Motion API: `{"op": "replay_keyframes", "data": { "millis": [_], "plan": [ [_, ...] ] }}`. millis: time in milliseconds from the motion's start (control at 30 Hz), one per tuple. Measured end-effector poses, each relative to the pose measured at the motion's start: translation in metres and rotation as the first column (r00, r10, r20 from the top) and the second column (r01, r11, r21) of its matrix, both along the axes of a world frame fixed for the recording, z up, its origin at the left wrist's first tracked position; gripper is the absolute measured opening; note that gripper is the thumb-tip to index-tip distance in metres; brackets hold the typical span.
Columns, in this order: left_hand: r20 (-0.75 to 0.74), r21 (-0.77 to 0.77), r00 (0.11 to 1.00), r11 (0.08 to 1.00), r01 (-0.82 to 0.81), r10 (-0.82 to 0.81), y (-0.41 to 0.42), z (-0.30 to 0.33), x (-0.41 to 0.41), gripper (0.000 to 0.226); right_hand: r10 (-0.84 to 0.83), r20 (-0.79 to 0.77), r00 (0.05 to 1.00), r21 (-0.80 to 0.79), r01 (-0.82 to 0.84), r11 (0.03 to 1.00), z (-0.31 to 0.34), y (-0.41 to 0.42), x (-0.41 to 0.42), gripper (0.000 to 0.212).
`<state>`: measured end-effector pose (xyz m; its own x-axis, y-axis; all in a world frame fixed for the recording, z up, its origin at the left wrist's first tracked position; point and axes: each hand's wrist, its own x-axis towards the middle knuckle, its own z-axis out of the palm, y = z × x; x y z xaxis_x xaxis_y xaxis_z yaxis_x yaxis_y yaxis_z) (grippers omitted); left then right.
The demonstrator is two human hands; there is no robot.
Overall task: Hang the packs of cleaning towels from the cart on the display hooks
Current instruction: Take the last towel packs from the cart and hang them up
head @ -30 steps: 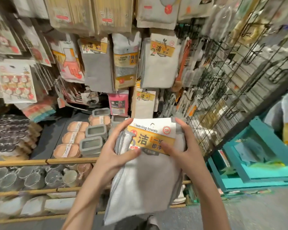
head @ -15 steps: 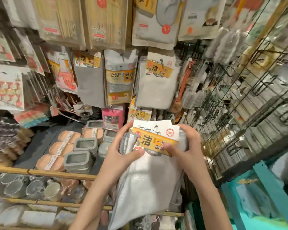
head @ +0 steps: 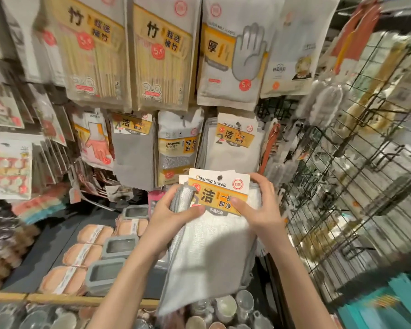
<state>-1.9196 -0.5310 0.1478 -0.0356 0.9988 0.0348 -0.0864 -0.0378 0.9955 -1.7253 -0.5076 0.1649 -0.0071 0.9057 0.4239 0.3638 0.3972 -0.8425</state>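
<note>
A wall of hanging goods [head: 166, 51] is being faced, with towel packs already hung [head: 235, 141] at about twelve o'clock from the hands, just above them. A pack of cleaning towels [head: 209, 238] is being held upright below that row, its long axis running from six to twelve o'clock, card header [head: 220, 188] uppermost. It is being gripped at nine o'clock by the left hand [head: 173, 214] and pinched at three o'clock by the right hand [head: 259, 205], both equally near. The hook itself cannot be made out.
</note>
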Motion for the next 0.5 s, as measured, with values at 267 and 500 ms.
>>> {"op": "replay_keyframes", "data": {
  "millis": [267, 500],
  "plan": [
    [0.096, -0.035, 0.995, 0.999, -0.014, 0.018, 0.042, 0.003, -0.011, 0.050, -0.074, 0.251, 0.965, 0.007, 0.075, 0.997, 0.017, 0.044, -0.012, 0.058],
    [0.136, -0.034, 0.990, 0.999, -0.037, 0.041, 0.070, 0.011, -0.011, 0.049, 0.051, -0.040, 0.998, -0.090, -0.055, 0.994, 0.020, 0.058, -0.019, 0.075]
  ]
}}
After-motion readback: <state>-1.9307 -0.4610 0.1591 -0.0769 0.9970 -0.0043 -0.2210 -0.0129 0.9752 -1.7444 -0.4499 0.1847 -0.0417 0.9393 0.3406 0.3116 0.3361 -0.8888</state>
